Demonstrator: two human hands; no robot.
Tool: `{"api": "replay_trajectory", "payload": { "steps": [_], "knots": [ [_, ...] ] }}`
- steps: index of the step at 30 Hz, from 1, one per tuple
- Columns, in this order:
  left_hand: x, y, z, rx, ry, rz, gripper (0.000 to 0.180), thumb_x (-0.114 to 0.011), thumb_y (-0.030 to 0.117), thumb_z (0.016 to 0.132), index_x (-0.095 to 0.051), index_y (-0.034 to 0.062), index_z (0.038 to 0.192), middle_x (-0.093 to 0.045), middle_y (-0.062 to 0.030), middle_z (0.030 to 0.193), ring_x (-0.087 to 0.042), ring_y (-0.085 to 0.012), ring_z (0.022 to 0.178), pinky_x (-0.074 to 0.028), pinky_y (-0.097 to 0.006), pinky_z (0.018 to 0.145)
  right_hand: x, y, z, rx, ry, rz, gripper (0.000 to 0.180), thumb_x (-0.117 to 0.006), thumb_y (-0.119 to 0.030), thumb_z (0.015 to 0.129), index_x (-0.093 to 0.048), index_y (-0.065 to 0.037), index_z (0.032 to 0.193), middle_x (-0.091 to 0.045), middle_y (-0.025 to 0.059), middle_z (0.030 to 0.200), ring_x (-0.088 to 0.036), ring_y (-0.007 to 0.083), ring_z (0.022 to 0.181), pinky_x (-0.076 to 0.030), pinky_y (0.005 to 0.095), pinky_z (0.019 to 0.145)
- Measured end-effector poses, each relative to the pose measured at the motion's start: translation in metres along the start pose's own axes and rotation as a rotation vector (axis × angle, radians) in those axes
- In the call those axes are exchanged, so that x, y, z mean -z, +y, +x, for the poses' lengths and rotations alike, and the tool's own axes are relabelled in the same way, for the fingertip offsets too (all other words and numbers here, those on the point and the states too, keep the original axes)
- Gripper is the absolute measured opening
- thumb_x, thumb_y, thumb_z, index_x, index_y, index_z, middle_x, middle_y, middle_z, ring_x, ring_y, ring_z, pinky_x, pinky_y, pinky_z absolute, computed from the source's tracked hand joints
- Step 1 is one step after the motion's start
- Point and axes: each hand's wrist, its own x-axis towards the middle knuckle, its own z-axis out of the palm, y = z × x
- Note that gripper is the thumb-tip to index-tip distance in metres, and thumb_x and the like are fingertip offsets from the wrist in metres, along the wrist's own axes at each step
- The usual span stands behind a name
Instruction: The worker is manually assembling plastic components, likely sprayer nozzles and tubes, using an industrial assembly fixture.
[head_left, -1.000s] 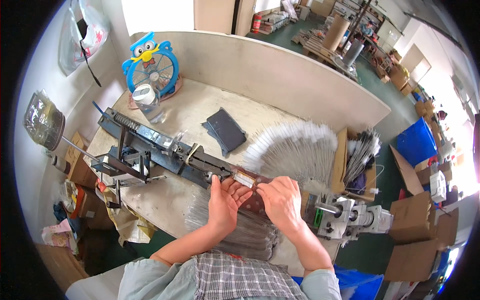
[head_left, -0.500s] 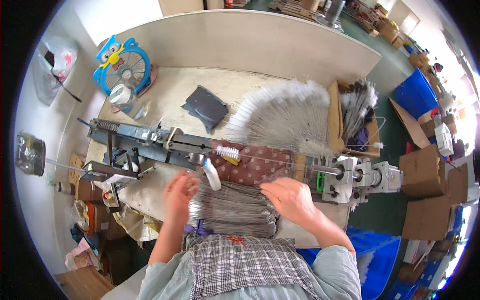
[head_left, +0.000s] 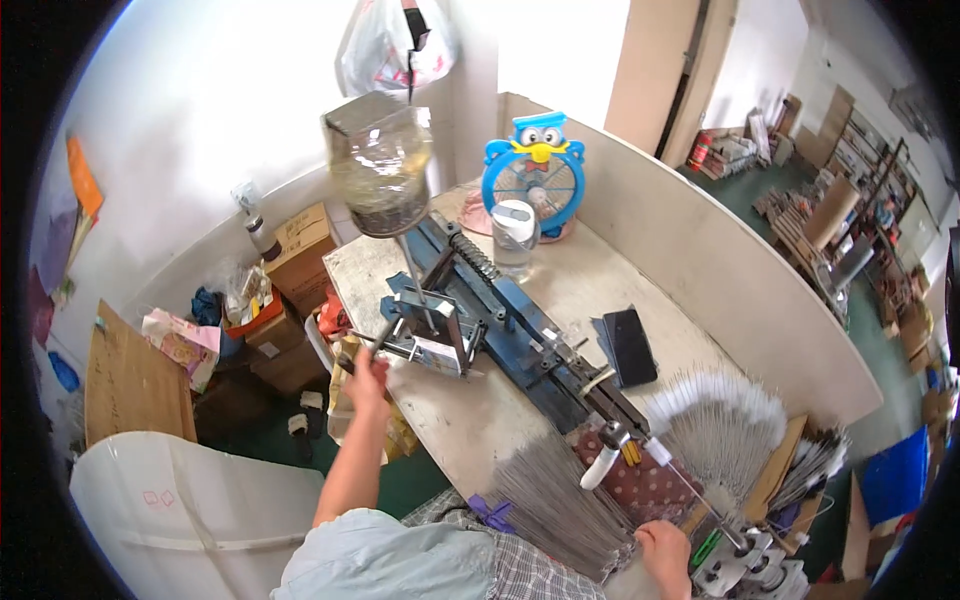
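My left hand [head_left: 368, 380] is closed around a black handle [head_left: 347, 362] at the side of a metal frame [head_left: 437, 335], on the left end of a blue bench machine [head_left: 515, 305]. A small brush with white bristles [head_left: 657, 451] sits in line with the machine, its thin wire running to a chuck unit [head_left: 745, 560] at the lower right. Beside the brush a white-handled lever [head_left: 600, 467] sticks out toward me. My right hand [head_left: 664, 552], fingers curled, is by the ends of a bundle of thin metal wires [head_left: 560, 500]; whatever its fingers hold is hidden.
White-bristled brushes [head_left: 725, 410] lie fanned out on the table, beside a cardboard box [head_left: 785, 470] of more. A dark flat slab like a phone [head_left: 630, 346], a water jug [head_left: 514, 240] and a blue cartoon fan [head_left: 535, 185] stand farther back. A wrapped container [head_left: 380, 165] tops a rod above the frame.
The view has swung left. My left hand has gone from beside the white-handled lever to the black handle at the frame. My right hand stays near the wire bundle's right end.
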Motion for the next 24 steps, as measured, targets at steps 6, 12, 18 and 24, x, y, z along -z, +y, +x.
{"api": "replay_trajectory", "payload": {
  "steps": [6,12,18,24],
  "knots": [
    [-0.046,-0.008,-0.126,0.143,-0.338,-0.069,0.032,-0.049,0.03,0.095,-0.053,0.001,0.107,-0.062,-0.01,0.095,-0.062,-0.0205,0.081,-0.05,-0.034,0.075,0.004,-0.006,0.015,-0.054,-0.07,-0.009,0.009,-0.062,-0.014,0.076,-0.066,-0.006,0.077,-0.063,0.0121,0.076,-0.062,0.0313,0.075,-0.048,0.0393,0.067],
    [-0.103,0.01,-0.118,-1.057,-0.209,-0.001,0.046,-0.033,0.033,0.1,-0.035,0.0012,0.134,-0.04,-0.0123,0.136,-0.041,-0.0243,0.125,-0.031,-0.04,0.104,0.002,0.0,0.02,-0.032,-0.124,-0.028,0.01,-0.062,-0.015,0.076,-0.065,-0.006,0.078,-0.064,0.0113,0.079,-0.062,0.0309,0.077,-0.048,0.0398,0.068],
    [-0.142,0.013,-0.115,-1.336,-0.01,0.176,0.054,-0.028,0.036,0.099,-0.03,-0.0039,0.136,-0.027,-0.0231,0.142,-0.023,-0.0367,0.134,-0.017,-0.047,0.108,0.015,-0.009,0.008,-0.113,-0.252,0.01,0.018,-0.052,-0.013,0.087,-0.065,-0.001,0.093,-0.065,0.0139,0.094,-0.061,0.0307,0.09,-0.047,0.0384,0.078],
    [-0.168,0.025,-0.127,-1.239,0.192,0.338,0.065,-0.025,0.044,0.098,-0.026,-0.0073,0.138,-0.027,-0.0251,0.143,-0.022,-0.0377,0.133,-0.016,-0.048,0.108,0.003,0.016,0.004,0.057,-0.127,0.0,0.008,-0.062,-0.016,0.078,-0.064,-0.008,0.079,-0.062,0.0108,0.078,-0.061,0.0309,0.073,-0.048,0.0406,0.063]
  ]
}}
